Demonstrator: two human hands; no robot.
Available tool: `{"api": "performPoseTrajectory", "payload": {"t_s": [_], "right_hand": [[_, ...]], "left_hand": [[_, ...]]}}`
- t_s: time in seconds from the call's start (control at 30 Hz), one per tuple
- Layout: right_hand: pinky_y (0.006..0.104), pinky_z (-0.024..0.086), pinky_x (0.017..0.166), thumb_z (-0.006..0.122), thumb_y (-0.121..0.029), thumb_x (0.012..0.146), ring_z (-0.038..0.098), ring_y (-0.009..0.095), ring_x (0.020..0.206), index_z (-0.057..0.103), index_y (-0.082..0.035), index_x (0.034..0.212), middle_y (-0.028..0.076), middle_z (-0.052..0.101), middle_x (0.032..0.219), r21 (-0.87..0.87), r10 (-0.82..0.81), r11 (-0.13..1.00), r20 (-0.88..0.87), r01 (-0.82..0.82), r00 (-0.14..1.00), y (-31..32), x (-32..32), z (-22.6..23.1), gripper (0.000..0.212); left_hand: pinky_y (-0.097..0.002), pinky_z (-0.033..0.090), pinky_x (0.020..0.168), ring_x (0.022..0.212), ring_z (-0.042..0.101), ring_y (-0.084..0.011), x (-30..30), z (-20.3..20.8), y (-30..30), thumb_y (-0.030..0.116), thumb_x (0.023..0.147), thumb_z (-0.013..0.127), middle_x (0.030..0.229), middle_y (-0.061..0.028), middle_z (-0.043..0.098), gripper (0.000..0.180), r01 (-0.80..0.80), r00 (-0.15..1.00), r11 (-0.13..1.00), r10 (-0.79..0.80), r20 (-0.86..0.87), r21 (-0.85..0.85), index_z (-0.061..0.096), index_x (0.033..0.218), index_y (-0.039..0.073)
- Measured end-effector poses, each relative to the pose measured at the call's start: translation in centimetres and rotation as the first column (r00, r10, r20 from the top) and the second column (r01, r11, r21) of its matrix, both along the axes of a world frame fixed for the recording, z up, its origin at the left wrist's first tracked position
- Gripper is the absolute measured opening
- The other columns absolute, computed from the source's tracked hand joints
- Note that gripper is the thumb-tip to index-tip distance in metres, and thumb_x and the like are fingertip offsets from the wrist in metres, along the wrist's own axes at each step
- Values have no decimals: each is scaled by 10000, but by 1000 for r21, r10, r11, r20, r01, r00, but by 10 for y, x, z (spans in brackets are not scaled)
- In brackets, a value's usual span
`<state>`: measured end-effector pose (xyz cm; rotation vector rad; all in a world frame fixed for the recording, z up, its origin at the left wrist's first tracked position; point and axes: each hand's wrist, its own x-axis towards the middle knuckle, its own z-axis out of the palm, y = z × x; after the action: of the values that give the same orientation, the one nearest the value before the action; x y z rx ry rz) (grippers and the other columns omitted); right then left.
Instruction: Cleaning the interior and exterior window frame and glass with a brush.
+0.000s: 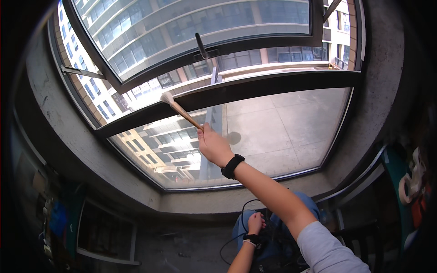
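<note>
My right hand (pixel 213 144) is stretched forward, its fingers closed round the wooden handle of a brush (pixel 186 114). The pale, soft bristles lie at the dark horizontal bar (pixel 268 86) of the window frame, left of its middle. Down by my knees, my left hand (pixel 256 223) is closed with curled fingers; whether anything is inside them is hidden. A thin black cable (pixel 243 214) loops beside it.
Above the bar, the window sash (pixel 264 44) is tilted outward, with a black handle (pixel 200 45) and a metal stay (pixel 84 72) at its left. Below is a fixed glass pane (pixel 273 132). A concrete sill (pixel 191 203) runs underneath. Tape rolls (pixel 404 189) are at right.
</note>
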<state>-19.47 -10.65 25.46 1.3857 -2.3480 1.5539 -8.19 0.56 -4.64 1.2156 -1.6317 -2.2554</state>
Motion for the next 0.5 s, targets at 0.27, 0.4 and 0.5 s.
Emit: {"api": "performPoseTrajectory", "payload": {"t_s": [0.27, 0.4, 0.5], "right_hand": [[433, 380, 589, 276, -310, 866, 494, 381, 610, 376, -2, 861, 213, 511, 678, -156, 261, 962, 265, -226, 928, 48, 0, -67, 323], [243, 280, 360, 319, -427, 836, 323, 106, 396, 401, -56, 740, 4, 351, 537, -234, 294, 956, 792, -177, 535, 84, -18, -79, 392], [176, 136, 311, 311, -468, 824, 202, 38, 353, 383, -111, 758, -53, 281, 503, -214, 246, 966, 934, -145, 259, 103, -23, -87, 370]], "left_hand": [[-240, 378, 335, 373, 466, -140, 0, 0, 0, 223, 803, 408, 530, -64, 482, 218, 49, 999, 998, -48, 15, -40, 486, 765, 22], [-245, 382, 334, 372, 471, -147, -1, 8, -3, 213, 791, 405, 525, -65, 475, 206, 33, 999, 998, -30, 40, -62, 485, 763, 25], [-251, 386, 333, 373, 474, -155, -1, 9, -5, 209, 778, 404, 524, -68, 471, 198, 38, 998, 998, -35, 61, -44, 480, 760, 27]]}}
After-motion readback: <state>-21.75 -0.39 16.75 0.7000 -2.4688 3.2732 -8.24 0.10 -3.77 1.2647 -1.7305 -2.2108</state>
